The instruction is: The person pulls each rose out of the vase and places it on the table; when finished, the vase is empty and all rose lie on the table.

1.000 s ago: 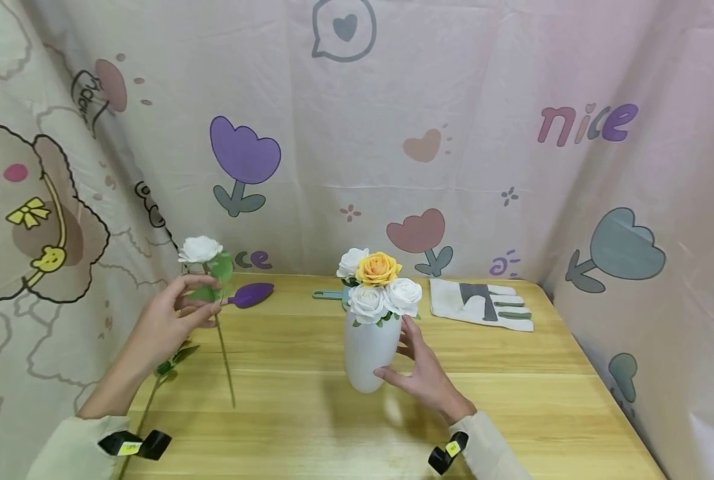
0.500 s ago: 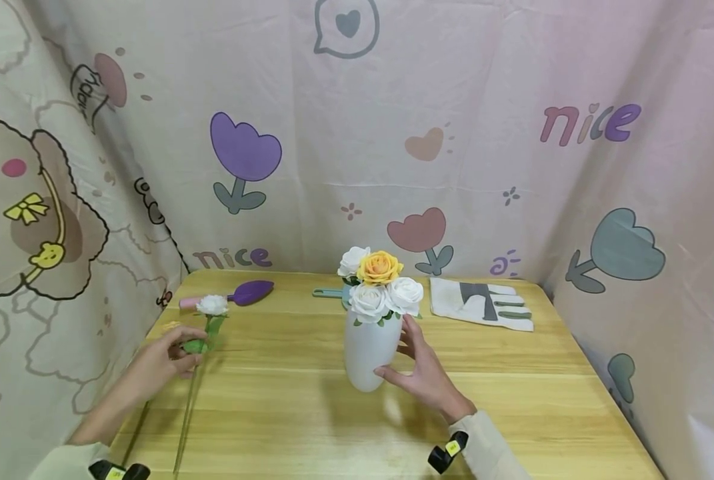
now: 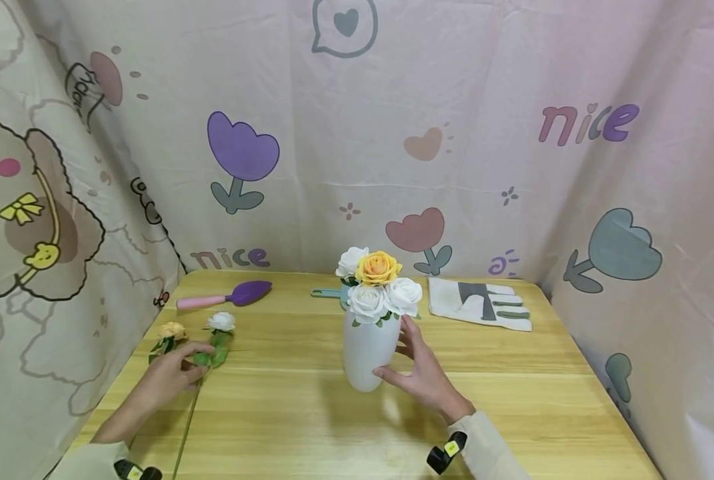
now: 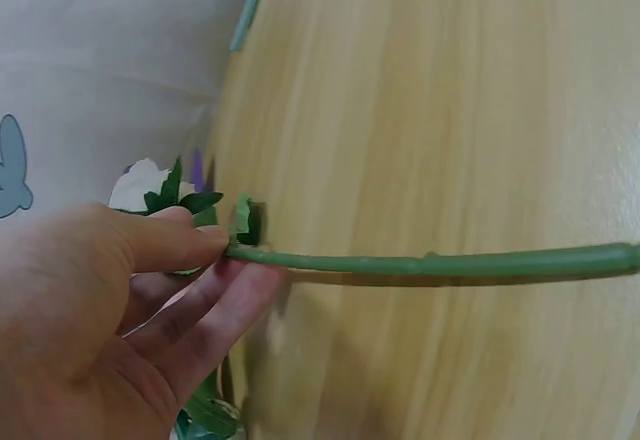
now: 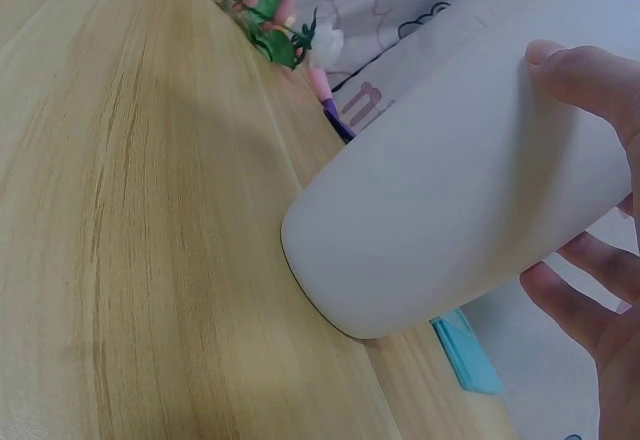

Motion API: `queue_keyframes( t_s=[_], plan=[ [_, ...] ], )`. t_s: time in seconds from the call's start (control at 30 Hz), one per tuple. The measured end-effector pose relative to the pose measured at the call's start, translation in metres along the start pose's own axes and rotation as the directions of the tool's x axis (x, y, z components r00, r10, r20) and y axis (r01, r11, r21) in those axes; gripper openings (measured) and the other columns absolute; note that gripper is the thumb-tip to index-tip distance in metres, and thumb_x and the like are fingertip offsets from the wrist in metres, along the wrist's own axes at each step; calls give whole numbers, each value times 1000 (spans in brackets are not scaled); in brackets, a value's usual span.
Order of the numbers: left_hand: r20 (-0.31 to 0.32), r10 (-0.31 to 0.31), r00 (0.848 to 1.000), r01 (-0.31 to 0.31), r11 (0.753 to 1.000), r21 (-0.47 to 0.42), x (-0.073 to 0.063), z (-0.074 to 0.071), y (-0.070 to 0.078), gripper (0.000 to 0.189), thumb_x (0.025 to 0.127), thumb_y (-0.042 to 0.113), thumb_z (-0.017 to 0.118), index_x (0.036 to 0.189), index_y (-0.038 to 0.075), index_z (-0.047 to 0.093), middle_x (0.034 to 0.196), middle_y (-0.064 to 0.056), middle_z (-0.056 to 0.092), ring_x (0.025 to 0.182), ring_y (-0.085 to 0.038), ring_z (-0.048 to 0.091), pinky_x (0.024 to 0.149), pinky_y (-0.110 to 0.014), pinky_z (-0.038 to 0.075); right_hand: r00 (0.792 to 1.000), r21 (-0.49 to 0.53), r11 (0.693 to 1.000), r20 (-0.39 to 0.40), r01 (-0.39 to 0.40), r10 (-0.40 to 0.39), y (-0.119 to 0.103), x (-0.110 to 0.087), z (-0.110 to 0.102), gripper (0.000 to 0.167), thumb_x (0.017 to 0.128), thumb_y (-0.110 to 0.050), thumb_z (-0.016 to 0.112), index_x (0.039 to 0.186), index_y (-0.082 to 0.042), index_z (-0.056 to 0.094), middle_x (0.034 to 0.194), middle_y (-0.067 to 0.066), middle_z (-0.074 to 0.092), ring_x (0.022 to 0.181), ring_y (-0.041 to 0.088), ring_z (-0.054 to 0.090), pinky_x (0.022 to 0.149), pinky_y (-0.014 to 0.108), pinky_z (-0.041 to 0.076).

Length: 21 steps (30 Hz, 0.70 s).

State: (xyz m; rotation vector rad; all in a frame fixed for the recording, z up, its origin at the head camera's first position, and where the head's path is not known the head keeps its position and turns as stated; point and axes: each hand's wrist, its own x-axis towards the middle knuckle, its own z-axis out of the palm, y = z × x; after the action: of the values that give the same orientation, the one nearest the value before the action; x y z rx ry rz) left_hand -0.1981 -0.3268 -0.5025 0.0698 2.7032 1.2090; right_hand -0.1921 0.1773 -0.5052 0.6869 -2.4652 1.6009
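My left hand [image 3: 167,377] pinches the green stem of a white rose [image 3: 221,322] at the left of the table. In the left wrist view its stem [image 4: 450,263] stretches rightward from my thumb and fingertips, just over or on the wood. Beside that hand lies a yellow rose [image 3: 172,330], partly hidden by it. With fingers and thumb round its right side, my right hand [image 3: 425,380] holds a white vase [image 3: 365,357], which stands upright on the table. Several white roses [image 3: 369,303] and one yellow-orange rose [image 3: 378,268] fill its mouth.
A trowel [image 3: 249,293] with a purple blade and pink handle lies at the back left. Behind the vase pokes out a light blue handle [image 3: 327,293]. One white-and-grey glove [image 3: 479,303] lies back right, near the printed curtain [image 3: 333,133].
My left hand has brought the white rose down from above the table to its surface, beside the yellow rose. My right hand and the vase have stayed put.
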Motion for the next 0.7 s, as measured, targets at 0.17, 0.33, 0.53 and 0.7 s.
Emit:
queue_keyframes(
  t_s=[0.17, 0.33, 0.53, 0.7],
  plan=[
    [-35, 22, 999, -20, 997, 77, 1, 3, -3, 49, 105, 2, 68, 153, -2, 54, 123, -29, 71, 92, -25, 76, 67, -32, 67, 1000, 5, 1000, 11, 8, -8, -2, 0, -1, 112, 91, -24, 91, 173, -35, 16, 168, 17, 47, 141, 45, 60, 110, 65, 57],
    [-79, 77, 994, -66, 990, 125, 2, 8, -9, 58, 103, -2, 69, 157, -4, 48, 139, -33, 64, 87, -19, 73, 62, -27, 64, 1000, 5, 1000, 12, 10, -10, -3, 0, -1, 112, 91, -24, 91, 173, -35, 16, 168, 17, 48, 140, 45, 61, 110, 65, 57],
    [-82, 74, 994, -64, 991, 119, 1, 10, -11, 56, 103, 0, 70, 156, -3, 50, 122, -20, 73, 87, -18, 71, 63, -27, 65, 1000, 9, 1000, 11, 0, -1, -4, 0, -1, 112, 91, -24, 91, 173, -35, 16, 167, 18, 48, 139, 46, 61, 110, 66, 56],
    [-114, 124, 986, -102, 979, 177, 1, 10, -11, 53, 102, 2, 73, 152, -2, 56, 122, -22, 70, 87, -18, 69, 62, -25, 62, 1000, 13, 1000, 9, 0, 0, -4, -1, -1, 113, 90, -23, 91, 173, -35, 15, 167, 20, 48, 138, 47, 62, 110, 67, 56]
  ],
)
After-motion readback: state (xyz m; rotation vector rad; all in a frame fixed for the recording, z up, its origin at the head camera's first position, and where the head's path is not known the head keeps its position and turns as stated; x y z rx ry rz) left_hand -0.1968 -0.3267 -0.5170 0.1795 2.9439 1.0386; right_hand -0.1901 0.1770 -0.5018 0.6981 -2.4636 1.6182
